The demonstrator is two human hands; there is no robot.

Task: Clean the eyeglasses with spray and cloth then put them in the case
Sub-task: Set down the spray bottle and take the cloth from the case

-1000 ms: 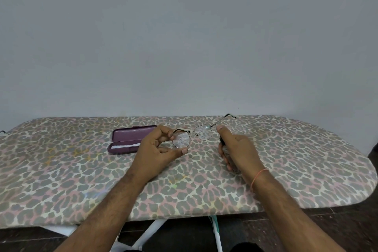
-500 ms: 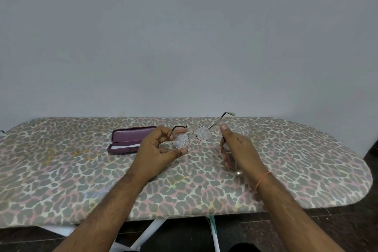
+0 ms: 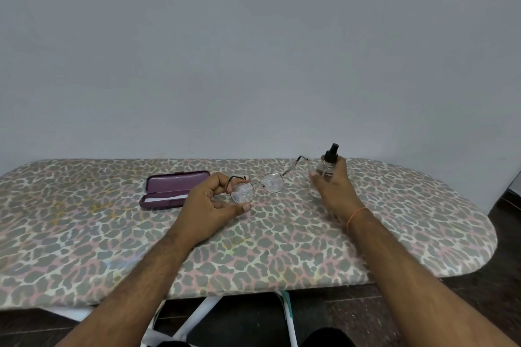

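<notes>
Thin metal eyeglasses [image 3: 271, 183] with wet, speckled lenses hang just above the board, one arm sticking out to the back right. My left hand [image 3: 210, 201] pinches them at the left lens and folded arm. My right hand [image 3: 332, 187] is to the right of the glasses, fingers around a small clear spray bottle [image 3: 327, 165] with a black pump top, held upright near the board's far edge. A purple eyeglass case [image 3: 172, 187] lies open left of my left hand, with something white, perhaps the cloth, inside it.
Everything sits on an ironing board with a leopard-print cover [image 3: 282, 248]; its rounded end is at the right. A plain grey wall stands close behind. White legs [image 3: 197, 315] show under the front edge.
My right hand has moved right and back, away from the glasses, and the spray bottle now shows upright in it. My left hand keeps the glasses almost where they were.
</notes>
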